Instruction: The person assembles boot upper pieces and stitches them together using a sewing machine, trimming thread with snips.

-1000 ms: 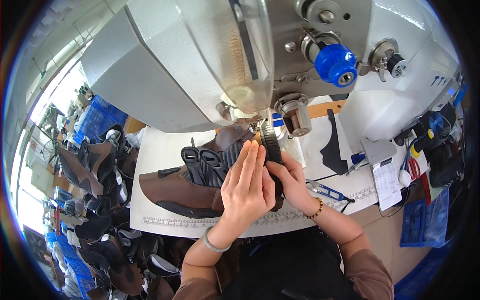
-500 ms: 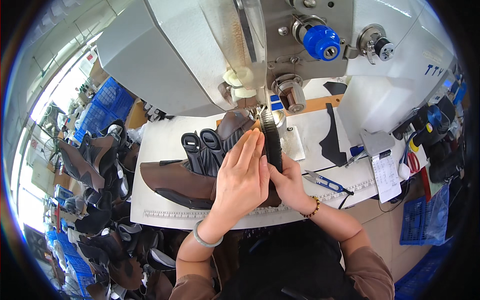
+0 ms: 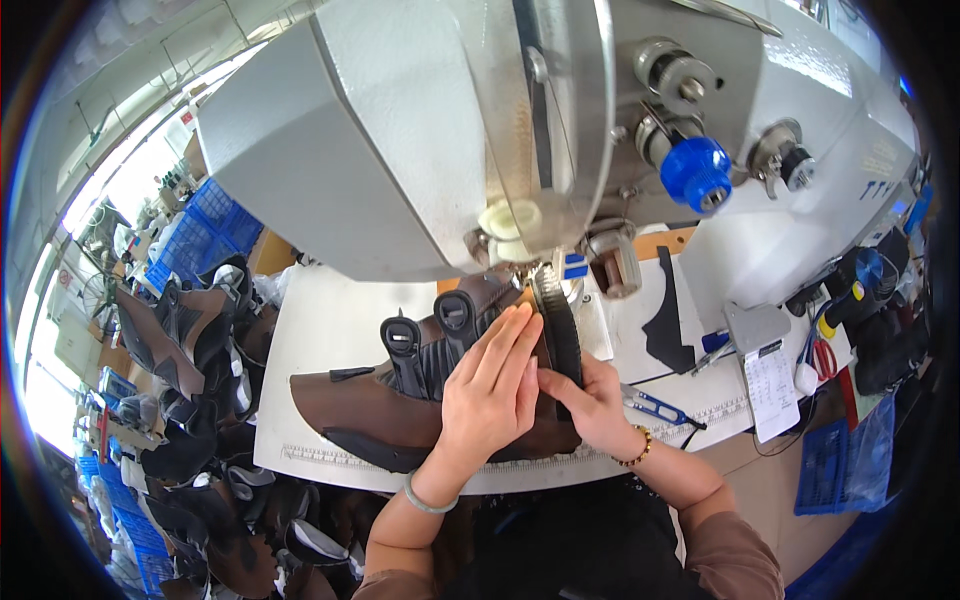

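A brown and black leather shoe upper (image 3: 365, 400) lies on the white work table, its right end under the head of a grey sewing machine (image 3: 385, 130). My left hand (image 3: 488, 390) rests on it with straight fingers side by side, tips close to the stitching spot. At the upper's right edge stands a curved black ribbed band (image 3: 562, 335). My right hand (image 3: 597, 408) grips that edge, thumb on the near side and fingers behind, partly hidden. Two black loop tabs (image 3: 456, 315) stick up from the upper. The needle tip is hard to make out.
Blue thread snips (image 3: 655, 404) lie right of my right hand. Beyond are a black cut piece (image 3: 668, 325), a clipped paper pad (image 3: 770, 385) and red-handled scissors (image 3: 824, 358). A ruler strip (image 3: 715, 412) follows the table's front edge. Shoe uppers (image 3: 225, 535) are heaped at left.
The whole view has shifted, so the machine, table and hands appear lower. Both hands keep their places on the shoe upper, with little visible movement relative to the machine.
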A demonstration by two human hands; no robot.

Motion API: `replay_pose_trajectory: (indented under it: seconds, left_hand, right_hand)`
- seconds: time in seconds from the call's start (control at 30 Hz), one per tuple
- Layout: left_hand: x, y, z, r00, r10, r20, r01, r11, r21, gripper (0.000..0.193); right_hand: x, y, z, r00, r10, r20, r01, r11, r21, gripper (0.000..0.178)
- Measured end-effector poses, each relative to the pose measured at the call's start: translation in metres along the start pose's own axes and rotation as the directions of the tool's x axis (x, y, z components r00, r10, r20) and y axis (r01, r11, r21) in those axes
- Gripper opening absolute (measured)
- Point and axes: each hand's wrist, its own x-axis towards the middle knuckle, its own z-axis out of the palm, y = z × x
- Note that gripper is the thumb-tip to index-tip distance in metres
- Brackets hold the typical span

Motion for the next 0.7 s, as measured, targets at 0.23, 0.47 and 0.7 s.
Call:
replay_pose_trajectory:
  seconds: [0.23,0.47,0.7]
  left_hand:
    - [0.002,-0.008,0.002,0.999,0.023,-0.032,-0.024,0.999,-0.042,0.037]
    - [0.006,-0.01,0.001,0.999,0.018,-0.031,-0.019,0.999,-0.033,0.035]
    - [0.008,-0.01,-0.003,0.999,-0.014,-0.044,0.011,0.998,-0.069,0.032]
  right_hand:
    - [0.002,0.01,0.0,1.0,-0.015,0.011,0.014,0.997,0.082,0.022]
    - [0.005,0.005,0.002,0.999,0.028,0.031,-0.032,0.992,0.121,0.023]
    - [0.005,-0.006,0.006,0.998,0.037,0.056,-0.045,0.988,0.15,0.025]
